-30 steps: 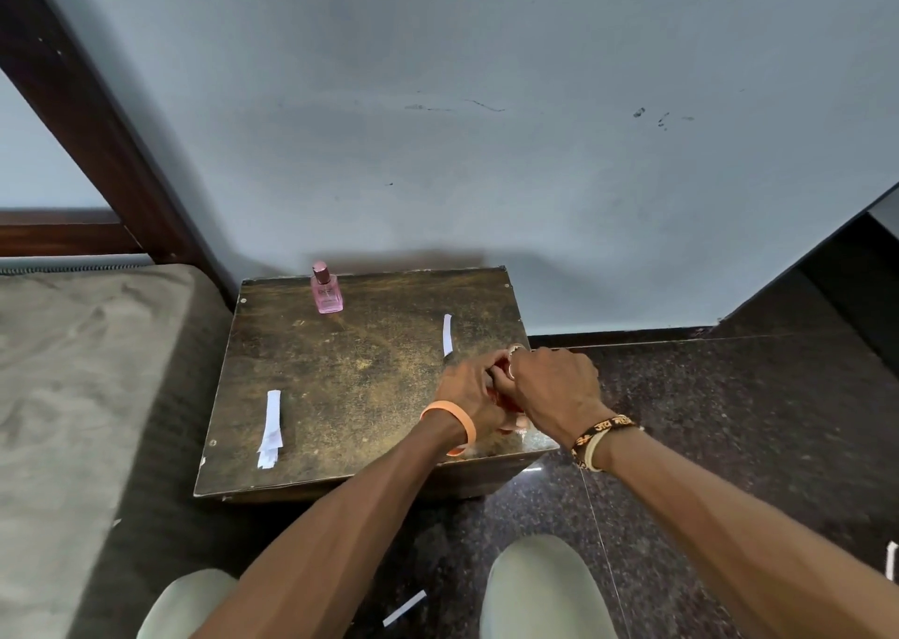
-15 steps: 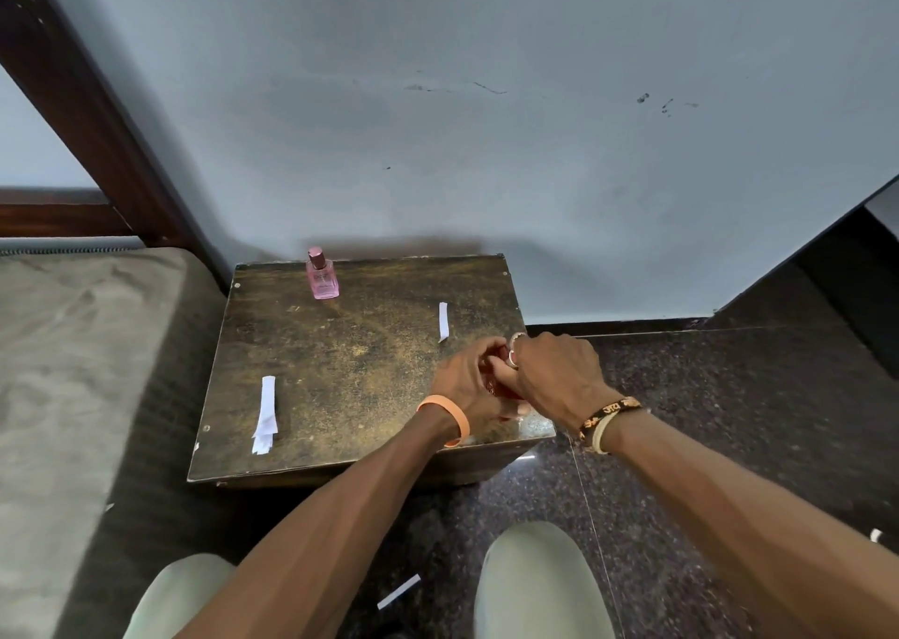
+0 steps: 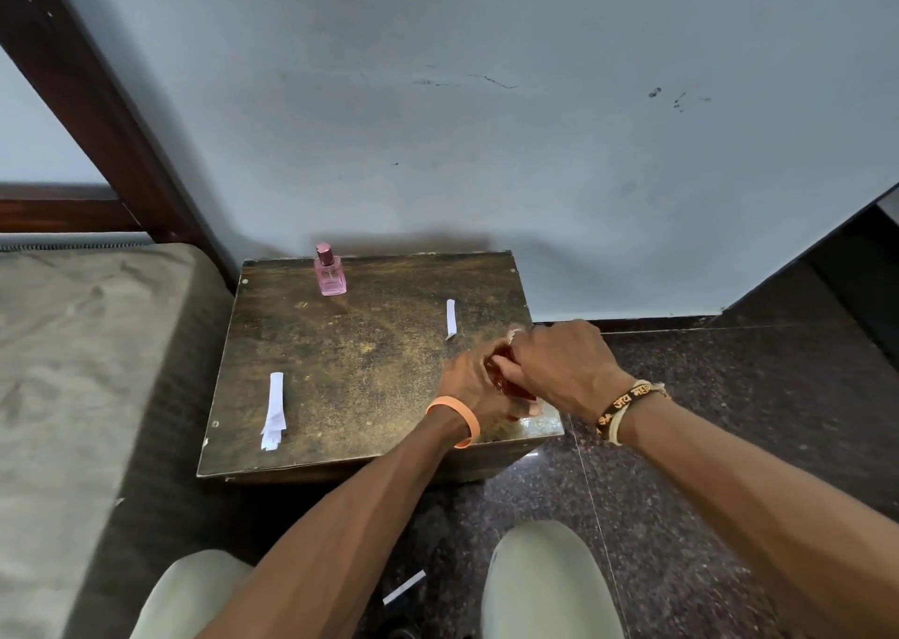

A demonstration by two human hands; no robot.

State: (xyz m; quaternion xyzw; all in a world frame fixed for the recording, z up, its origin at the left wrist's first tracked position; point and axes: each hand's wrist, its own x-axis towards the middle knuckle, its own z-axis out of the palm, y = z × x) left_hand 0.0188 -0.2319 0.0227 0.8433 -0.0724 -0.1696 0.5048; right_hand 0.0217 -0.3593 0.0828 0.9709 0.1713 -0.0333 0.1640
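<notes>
At the counter's (image 3: 365, 370) five o'clock, clasping a small reddish bottle (image 3: 516, 391) in left grip (image 3: 474, 385), right grip (image 3: 559, 366) curled over its top; best braced low, twisted gently.

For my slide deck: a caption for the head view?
Left hand and right hand grip a small reddish item over the table; a pink bottle stands behind.

table (image 3: 369, 370) | pink bottle (image 3: 331, 276) upright, rear-left | paper strips (image 3: 274, 409) front-left | single strip (image 3: 451, 317) right
</notes>
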